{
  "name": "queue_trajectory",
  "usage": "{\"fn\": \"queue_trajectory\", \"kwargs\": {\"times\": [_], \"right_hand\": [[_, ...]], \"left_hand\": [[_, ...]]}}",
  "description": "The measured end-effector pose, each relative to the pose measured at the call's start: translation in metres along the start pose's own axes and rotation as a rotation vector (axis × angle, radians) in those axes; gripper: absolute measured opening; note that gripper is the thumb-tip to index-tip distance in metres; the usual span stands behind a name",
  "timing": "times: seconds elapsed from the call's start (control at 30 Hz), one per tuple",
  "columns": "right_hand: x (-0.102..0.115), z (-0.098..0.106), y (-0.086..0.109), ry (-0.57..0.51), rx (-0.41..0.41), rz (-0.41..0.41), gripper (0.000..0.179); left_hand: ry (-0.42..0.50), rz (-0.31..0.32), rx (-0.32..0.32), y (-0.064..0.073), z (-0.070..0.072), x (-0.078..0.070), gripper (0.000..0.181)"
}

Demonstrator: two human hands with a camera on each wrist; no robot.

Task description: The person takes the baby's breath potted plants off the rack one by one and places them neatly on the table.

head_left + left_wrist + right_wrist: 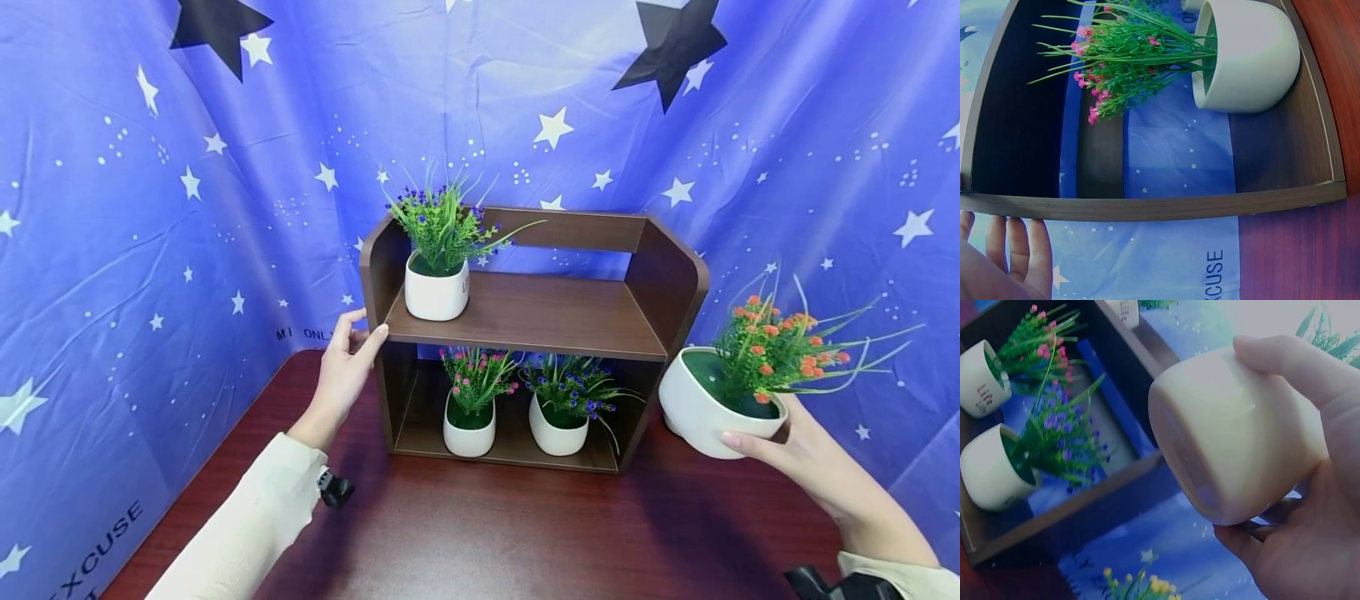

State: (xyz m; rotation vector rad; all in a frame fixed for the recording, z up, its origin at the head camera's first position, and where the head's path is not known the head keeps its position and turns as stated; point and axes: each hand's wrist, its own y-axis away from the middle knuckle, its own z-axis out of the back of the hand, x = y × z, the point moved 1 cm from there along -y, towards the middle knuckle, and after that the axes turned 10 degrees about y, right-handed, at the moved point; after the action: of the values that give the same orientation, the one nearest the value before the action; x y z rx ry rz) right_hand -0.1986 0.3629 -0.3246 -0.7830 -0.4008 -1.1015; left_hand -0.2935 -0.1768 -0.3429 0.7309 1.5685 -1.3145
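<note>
My left hand (341, 375) touches the left side of a dark brown two-tier shelf (525, 333); its fingers (1017, 247) lie fairly straight against the outer panel. To the right of the shelf, my right hand (802, 450) grips a white pot (712, 417) with orange flowers (772, 342), tilted and raised off the table. In the right wrist view, thumb and fingers span that pot's sides. On the upper tier stands a potted plant with purple flowers (438, 287). The lower tier holds a pink-flowered pot (470, 433) and a blue-flowered pot (558, 429).
The shelf stands on a reddish-brown table (480, 533). Blue cloth (480, 100) with stars hangs behind and at both sides. Yellow flowers (1147, 587) show beside the shelf at the bottom of the right wrist view; their pot is out of sight.
</note>
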Motion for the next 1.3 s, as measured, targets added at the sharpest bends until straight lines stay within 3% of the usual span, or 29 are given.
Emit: {"fn": "queue_trajectory", "kwargs": {"times": [0.2,0.57,1.03,1.3], "right_hand": [[-0.019,0.000,0.007,0.026,0.022,-0.037,0.054],[-0.049,-0.005,0.013,0.012,0.058,-0.083,0.068],[-0.097,-0.018,0.024,-0.058,0.057,-0.150,0.074],[-0.115,-0.025,0.028,-0.053,0.065,-0.231,0.074]], "left_hand": [[-0.027,-0.011,-0.005,0.000,0.000,0.000,0.043],[-0.029,-0.006,-0.005,0.000,0.001,0.001,0.043],[-0.052,-0.011,0.000,-0.001,0.001,0.002,0.045],[-0.058,-0.008,0.000,-0.001,0.001,0.001,0.045]]}}
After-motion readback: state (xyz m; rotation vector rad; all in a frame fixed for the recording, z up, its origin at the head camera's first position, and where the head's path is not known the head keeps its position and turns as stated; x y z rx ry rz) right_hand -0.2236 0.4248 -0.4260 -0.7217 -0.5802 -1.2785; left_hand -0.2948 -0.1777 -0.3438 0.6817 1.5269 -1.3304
